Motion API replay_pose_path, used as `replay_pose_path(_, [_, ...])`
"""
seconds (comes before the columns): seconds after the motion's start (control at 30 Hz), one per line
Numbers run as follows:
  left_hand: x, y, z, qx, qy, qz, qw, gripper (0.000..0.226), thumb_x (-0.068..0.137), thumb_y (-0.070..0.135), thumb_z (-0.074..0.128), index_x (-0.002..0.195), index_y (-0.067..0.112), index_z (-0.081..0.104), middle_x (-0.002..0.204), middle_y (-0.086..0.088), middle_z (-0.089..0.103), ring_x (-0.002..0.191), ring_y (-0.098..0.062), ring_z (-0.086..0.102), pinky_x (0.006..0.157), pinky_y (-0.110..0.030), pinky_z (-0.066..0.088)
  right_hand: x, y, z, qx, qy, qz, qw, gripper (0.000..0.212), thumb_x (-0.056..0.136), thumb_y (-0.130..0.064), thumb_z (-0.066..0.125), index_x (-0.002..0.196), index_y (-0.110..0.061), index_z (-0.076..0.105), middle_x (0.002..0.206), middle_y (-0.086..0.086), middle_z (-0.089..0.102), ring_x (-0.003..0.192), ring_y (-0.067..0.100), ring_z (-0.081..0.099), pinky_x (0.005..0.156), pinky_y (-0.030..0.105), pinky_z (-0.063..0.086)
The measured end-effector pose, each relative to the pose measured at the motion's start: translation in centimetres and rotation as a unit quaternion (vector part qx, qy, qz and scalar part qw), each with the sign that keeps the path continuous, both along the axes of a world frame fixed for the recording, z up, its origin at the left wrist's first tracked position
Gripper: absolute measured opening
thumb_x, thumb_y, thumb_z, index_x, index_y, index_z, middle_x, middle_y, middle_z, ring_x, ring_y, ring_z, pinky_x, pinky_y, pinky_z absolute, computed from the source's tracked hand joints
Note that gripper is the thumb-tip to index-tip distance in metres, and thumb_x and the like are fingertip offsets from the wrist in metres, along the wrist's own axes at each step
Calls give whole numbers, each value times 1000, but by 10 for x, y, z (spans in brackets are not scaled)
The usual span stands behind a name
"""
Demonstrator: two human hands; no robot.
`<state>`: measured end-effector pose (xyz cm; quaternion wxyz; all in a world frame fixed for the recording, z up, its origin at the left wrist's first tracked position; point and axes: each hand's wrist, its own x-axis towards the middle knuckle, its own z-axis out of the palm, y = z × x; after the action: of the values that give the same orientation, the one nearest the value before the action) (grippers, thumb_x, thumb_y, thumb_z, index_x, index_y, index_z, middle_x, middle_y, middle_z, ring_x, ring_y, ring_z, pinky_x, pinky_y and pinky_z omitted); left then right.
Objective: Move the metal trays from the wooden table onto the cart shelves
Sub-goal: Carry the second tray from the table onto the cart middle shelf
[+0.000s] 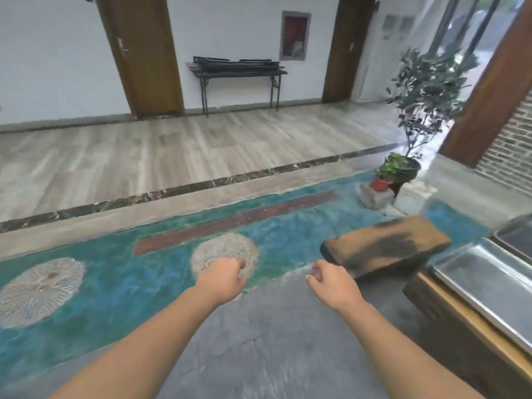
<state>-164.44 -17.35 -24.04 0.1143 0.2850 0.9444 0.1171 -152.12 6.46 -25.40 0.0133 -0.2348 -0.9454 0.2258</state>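
Note:
A shiny metal tray (486,286) lies on the wooden table (460,335) at the lower right, partly cut off by the frame edge. Behind it, at the right edge, the corner of a second metal tray (515,234) shows. My left hand (224,280) and my right hand (331,283) are both stretched out in front of me over the floor, fingers loosely curled, holding nothing. The right hand is well to the left of the near tray, not touching it. No cart is in view.
A wooden bench (385,246) stands on the floor just left of the table. Potted plants (397,171) sit beyond it. A dark folding table (239,73) with stacked items stands against the far wall between two wooden doors.

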Motion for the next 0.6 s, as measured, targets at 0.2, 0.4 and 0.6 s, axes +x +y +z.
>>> replay_pose_path(0.2, [51,172,-6,-12,1,-108,994,36,94,31,51,125,13,59,117,-10,68,109,-30,63,87,-37,51,96,136,5,-18,21,-103,994,37,88,-46,55,116,-24,59,94,-4,71,97,24,65,78,35,53])
replay_pose_path(0.4, [105,318,-6,-18,-6,-215,976,32,91,35,53,116,18,63,113,-7,68,107,-30,63,85,-37,52,206,237,-7,-41,11,-231,972,43,88,-48,55,123,-24,58,107,-1,70,106,26,63,85,34,50])
replay_pose_path(0.6, [151,432,-19,-19,-32,-307,951,29,91,37,54,112,19,63,109,-6,70,105,-31,64,85,-38,53,281,295,-25,-52,-4,-345,937,40,89,-48,57,121,-24,57,106,-3,71,108,24,63,82,33,48])
